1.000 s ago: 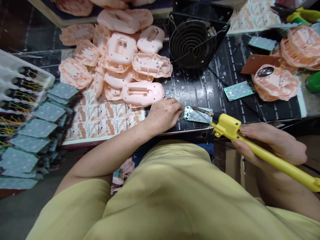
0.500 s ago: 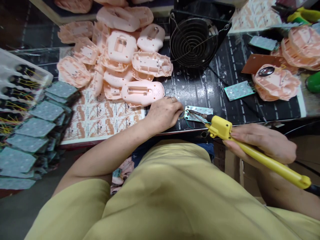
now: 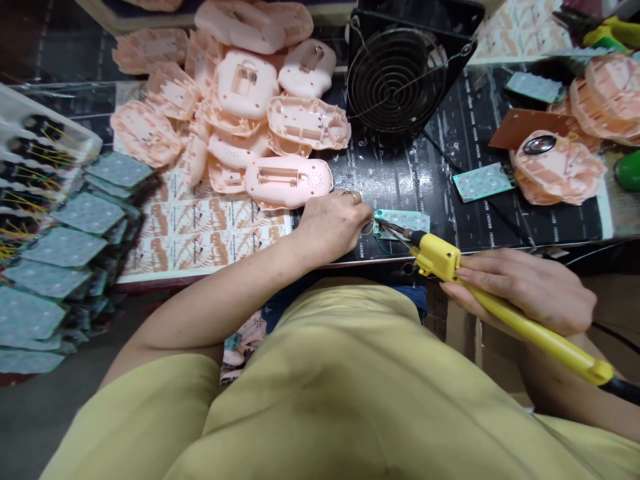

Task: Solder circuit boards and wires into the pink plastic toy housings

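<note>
A small pale green circuit board lies on the black bench mat near its front edge. My left hand rests beside the board's left end, fingers curled and pinched on thin wires there. My right hand grips a yellow soldering iron, held like a pen. Its dark tip touches the board's left end, right by my left fingertips.
A pile of pink plastic shells covers the back left. Behind the board stands a black fan. Stacked green boards sit at the left. Another green board and more pink shells lie at the right.
The soldering iron has slid left along the board, its tip now at the left end by my left fingers. My left hand has stayed in place.
</note>
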A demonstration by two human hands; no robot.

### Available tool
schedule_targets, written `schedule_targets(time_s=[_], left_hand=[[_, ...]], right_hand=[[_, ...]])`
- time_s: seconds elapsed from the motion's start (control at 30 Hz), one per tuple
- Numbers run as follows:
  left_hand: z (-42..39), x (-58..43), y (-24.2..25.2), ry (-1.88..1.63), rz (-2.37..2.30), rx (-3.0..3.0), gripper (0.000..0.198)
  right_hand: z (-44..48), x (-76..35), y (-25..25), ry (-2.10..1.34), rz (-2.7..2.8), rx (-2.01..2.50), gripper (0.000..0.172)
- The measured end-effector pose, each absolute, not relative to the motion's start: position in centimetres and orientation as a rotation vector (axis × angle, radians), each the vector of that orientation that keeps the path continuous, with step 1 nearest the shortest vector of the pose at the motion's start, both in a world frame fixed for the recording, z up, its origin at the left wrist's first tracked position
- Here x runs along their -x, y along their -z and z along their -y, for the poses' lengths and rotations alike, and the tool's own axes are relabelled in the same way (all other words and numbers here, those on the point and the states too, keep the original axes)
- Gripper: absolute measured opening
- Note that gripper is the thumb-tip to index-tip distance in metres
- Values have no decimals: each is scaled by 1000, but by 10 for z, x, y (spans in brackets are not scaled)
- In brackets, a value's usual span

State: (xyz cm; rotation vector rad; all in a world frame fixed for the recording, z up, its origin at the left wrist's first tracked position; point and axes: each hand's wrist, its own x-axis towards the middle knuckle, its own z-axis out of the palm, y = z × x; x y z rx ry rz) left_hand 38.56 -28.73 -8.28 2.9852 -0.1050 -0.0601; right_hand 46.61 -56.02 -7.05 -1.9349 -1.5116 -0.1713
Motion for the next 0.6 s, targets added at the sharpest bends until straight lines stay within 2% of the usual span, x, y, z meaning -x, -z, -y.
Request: schedule_targets(time_s=[0.13,0.37,0.6], left_hand=[[289,-384,82,30,122,-3023,24],[289,-385,84,33,149,-3054,24],[287,-383,87,-61,165,-3053,22]], right_hand=[[562,-464,67,223,1571,1932,38],[568,-463,59,113,1504,2040,21],[564,-465,60,204,1610,1971,34]])
